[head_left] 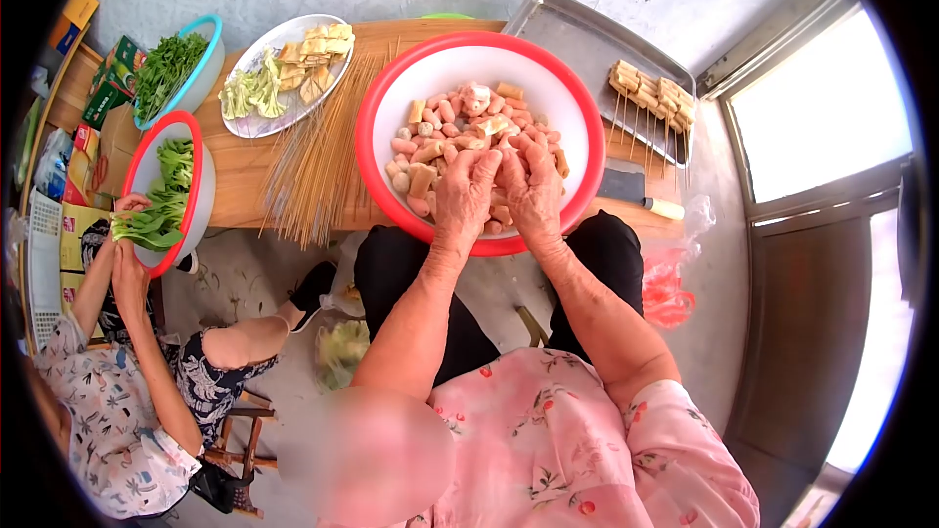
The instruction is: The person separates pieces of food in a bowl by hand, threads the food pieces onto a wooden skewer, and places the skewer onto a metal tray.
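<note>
The left hand (465,198) and right hand (531,199) meet, curled, low over the sausages (450,130) heaped in the bowl (389,103), though whether they grasp one I cannot tell, and a light pinch held above the bowl would probably spare them tearing.

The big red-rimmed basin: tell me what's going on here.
A person's left hand and right hand are close together over the pink and tan pieces in the big red-rimmed basin; what they may be pinching is hidden. Loose thin sticks lie left of it. At right, tan pieces on sticks rest on a metal tray. At far left, another person's hands are at leafy greens in a smaller bowl.
</note>
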Tool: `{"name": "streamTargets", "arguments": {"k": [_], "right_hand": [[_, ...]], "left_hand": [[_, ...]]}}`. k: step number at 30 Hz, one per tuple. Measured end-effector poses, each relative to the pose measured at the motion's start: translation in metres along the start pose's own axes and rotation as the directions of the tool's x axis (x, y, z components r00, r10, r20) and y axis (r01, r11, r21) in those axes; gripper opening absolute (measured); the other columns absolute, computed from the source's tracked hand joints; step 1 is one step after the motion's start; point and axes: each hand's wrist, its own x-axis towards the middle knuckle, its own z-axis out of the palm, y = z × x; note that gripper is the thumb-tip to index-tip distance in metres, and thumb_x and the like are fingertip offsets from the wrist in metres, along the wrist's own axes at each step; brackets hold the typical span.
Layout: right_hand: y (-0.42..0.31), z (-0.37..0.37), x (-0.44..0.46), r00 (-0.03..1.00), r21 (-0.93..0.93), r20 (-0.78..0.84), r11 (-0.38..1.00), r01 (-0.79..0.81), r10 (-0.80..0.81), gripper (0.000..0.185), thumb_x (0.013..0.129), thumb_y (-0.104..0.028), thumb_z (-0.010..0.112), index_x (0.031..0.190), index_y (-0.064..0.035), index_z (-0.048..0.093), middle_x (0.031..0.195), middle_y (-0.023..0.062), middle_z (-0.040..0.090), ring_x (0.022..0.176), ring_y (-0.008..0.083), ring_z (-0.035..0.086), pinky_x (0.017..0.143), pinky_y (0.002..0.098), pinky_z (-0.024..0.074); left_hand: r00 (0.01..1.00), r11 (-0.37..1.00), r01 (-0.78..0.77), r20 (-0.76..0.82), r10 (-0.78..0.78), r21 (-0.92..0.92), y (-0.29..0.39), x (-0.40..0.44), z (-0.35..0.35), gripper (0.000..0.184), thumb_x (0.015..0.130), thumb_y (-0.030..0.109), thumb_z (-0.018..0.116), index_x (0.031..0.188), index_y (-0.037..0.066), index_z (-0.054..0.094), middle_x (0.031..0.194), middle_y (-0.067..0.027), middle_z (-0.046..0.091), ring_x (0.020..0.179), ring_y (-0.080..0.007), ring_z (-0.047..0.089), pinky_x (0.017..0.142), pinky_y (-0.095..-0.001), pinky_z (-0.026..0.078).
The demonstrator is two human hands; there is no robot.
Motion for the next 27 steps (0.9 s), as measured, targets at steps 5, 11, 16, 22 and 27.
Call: {"name": "streamTargets", "arguments": {"k": [5, 11, 16, 22, 27], "right_hand": [[-0.015, -0.005, 0.005, 0.996, -0.006, 0.066, 0.998, -0.064, 0.064, 0.019, 0.086, -0.017, 0.057, 0.087, 0.001, 0.064, 0.069, 0.0146, 0.061, 0.072, 0.0306, 0.055, 0.07, 0.0393, 0.0437], [-0.019, -0.005, 0.003, 0.939, -0.096, 0.227, 0.965, -0.244, 0.26, 0.025, 0.092, -0.022, 0.053, 0.097, 0.0008, 0.062, 0.084, 0.0126, 0.063, 0.079, 0.0261, 0.058, 0.078, 0.0351, 0.0464], [0.01, 0.004, 0.002, 0.872, 0.336, 0.21, 0.805, -0.49, 0.443, 0.028, 0.093, -0.025, 0.055, 0.098, 0.0014, 0.061, 0.086, 0.0069, 0.059, 0.079, 0.0161, 0.055, 0.072, 0.0299, 0.0472], [0.005, -0.001, 0.005, 0.903, 0.426, 0.126, 0.8, -0.423, 0.411, 0.032, 0.093, -0.024, 0.054, 0.108, 0.0044, 0.056, 0.104, 0.0077, 0.049, 0.086, 0.0136, 0.053, 0.075, 0.0267, 0.047], [-0.005, -0.003, 0.004, 0.926, 0.402, 0.092, 0.837, -0.37, 0.365, 0.031, 0.094, -0.02, 0.053, 0.111, 0.0052, 0.054, 0.1, 0.0067, 0.052, 0.08, 0.0116, 0.054, 0.07, 0.0248, 0.0492]], "left_hand": [[0.999, 0.997, -0.038, 0.005, 0.037, 0.075, 0.013, -0.002, 0.0, 0.037, 0.092, 0.036, 0.055, 0.097, 0.0, 0.059, 0.08, -0.0073, 0.061, 0.074, -0.0172, 0.058, 0.067, -0.0307, 0.048], [0.978, 0.993, -0.088, -0.196, 0.072, -0.074, -0.027, 0.01, 0.016, 0.029, 0.094, 0.03, 0.05, 0.086, 0.003, 0.054, 0.07, -0.0095, 0.062, 0.058, -0.0207, 0.06, 0.051, -0.0338, 0.048], [0.914, 0.608, 0.368, 0.153, -0.376, -0.704, -0.009, 0.006, 0.004, 0.033, 0.092, 0.044, 0.049, 0.088, 0.011, 0.054, 0.069, 0.0006, 0.054, 0.047, -0.0083, 0.051, 0.036, -0.0194, 0.038], [0.945, 0.76, 0.323, 0.141, -0.297, -0.564, 0.007, -0.002, 0.009, 0.027, 0.089, 0.03, 0.06, 0.101, 0.01, 0.047, 0.081, -0.0037, 0.057, 0.05, -0.0092, 0.054, 0.038, -0.0212, 0.044], [0.95, 0.741, 0.311, 0.162, -0.269, -0.595, 0.002, -0.002, 0.011, 0.027, 0.085, 0.016, 0.066, 0.105, 0.009, 0.049, 0.09, -0.0022, 0.058, 0.071, -0.0108, 0.061, 0.051, -0.021, 0.05]]}}
